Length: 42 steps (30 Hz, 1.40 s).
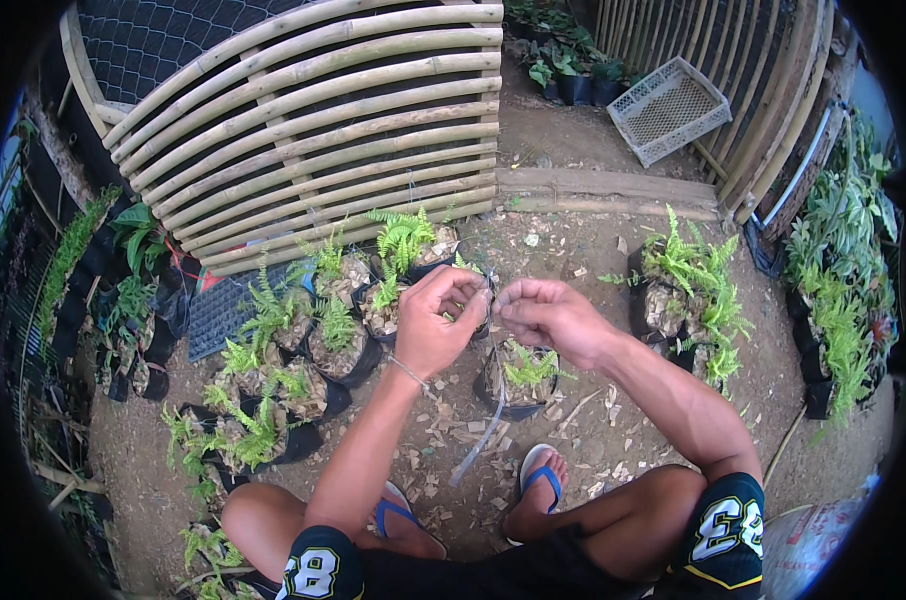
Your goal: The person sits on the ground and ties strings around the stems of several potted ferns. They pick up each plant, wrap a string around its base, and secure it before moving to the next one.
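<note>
My left hand (439,315) and my right hand (548,322) meet in front of me, fingertips almost touching. Both pinch the upper end of a thin, translucent strip (485,442), which looks like plastic. Its lower part dangles past a black-bagged potted fern (530,368) and ends above the ground between my feet. What exactly lies between the fingertips is too small to make out. Just behind my left hand, another fern (405,240) grows in a black bag filled with pale chips.
Several bagged ferns (338,335) cluster at the left, beside a dark plastic tray (218,312). More ferns (688,280) stand at the right. A slatted bamboo gate (323,130) rises ahead, a wooden sill (603,192) adjoins it, and a pale crate (670,110) lies beyond.
</note>
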Available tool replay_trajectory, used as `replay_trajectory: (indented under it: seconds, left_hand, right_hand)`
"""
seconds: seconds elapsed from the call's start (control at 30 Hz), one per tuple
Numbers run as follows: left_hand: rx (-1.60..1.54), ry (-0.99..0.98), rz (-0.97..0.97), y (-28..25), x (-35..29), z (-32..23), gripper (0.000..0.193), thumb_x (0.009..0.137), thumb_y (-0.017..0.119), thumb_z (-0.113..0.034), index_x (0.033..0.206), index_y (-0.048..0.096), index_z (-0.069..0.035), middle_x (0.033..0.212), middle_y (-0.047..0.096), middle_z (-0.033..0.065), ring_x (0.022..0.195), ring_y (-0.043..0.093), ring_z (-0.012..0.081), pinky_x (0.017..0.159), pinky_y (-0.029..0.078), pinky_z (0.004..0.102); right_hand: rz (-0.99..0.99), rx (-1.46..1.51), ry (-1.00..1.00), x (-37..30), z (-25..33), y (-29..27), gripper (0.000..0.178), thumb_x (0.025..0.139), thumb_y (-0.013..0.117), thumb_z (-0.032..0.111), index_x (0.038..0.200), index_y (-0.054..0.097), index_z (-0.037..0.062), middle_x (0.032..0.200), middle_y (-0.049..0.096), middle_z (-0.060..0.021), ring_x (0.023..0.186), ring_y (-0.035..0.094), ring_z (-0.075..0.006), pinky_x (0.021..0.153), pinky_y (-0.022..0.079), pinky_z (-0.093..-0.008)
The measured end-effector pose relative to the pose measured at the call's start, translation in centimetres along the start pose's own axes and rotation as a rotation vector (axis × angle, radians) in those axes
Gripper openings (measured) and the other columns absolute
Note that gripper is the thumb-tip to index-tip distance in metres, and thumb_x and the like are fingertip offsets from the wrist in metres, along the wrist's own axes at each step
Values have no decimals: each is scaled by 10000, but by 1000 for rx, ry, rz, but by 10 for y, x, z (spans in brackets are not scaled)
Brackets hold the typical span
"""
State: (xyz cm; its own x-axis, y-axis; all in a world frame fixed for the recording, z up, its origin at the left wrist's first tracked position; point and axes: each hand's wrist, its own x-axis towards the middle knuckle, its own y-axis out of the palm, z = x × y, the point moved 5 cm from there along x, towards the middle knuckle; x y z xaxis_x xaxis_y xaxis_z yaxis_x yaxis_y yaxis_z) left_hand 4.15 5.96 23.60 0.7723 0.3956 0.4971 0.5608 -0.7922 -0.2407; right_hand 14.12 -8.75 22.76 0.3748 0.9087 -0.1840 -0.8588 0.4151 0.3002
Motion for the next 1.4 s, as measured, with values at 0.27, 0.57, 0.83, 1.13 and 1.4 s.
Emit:
replay_trajectory:
  seconds: [0.27, 0.57, 0.83, 1.13, 1.4]
  left_hand:
    - [31, 126, 44, -4, 4, -12, 141, 871, 800, -67, 995, 784, -2, 943, 732, 86, 770, 702, 139, 651, 564, 257]
    - [85, 89, 161, 2, 0, -10, 219, 1017, 689, -172, 1097, 779, 12, 898, 688, 59, 717, 640, 110, 611, 496, 246]
    - [40, -38, 126, 6, -1, 7, 267, 1009, 698, -253, 1130, 783, -30, 960, 751, 120, 827, 722, 221, 744, 560, 319]
    - [103, 133, 23, 19, -12, 26, 377, 978, 724, -167, 1338, 690, -61, 1327, 634, 125, 1163, 662, 221, 930, 560, 316]
    - [-287, -396, 598, 28, -27, 90, 337, 1023, 683, -214, 1303, 680, -26, 1215, 728, 88, 1085, 670, 161, 960, 534, 315]
  right_hand:
    - [20, 32, -15, -2, 1, -3, 90, 986, 670, 90, 1071, 685, 66, 872, 612, 34, 702, 473, -42, 592, 349, -224]
    - [24, 30, -13, -2, 1, -11, 107, 981, 667, 93, 1083, 688, 66, 881, 636, 17, 703, 465, -45, 587, 323, -222]
    - [74, -44, -46, 0, -3, -11, 144, 1003, 682, 118, 1135, 688, 59, 869, 647, 18, 673, 501, -53, 585, 371, -235]
    - [-86, -304, -148, 8, -15, -52, 181, 992, 712, 115, 1160, 716, 47, 963, 738, -10, 833, 656, -83, 762, 542, -265]
    - [-137, -502, -122, 7, -35, -90, 192, 961, 743, 101, 1147, 768, 59, 1040, 772, -32, 944, 678, -115, 877, 551, -308]
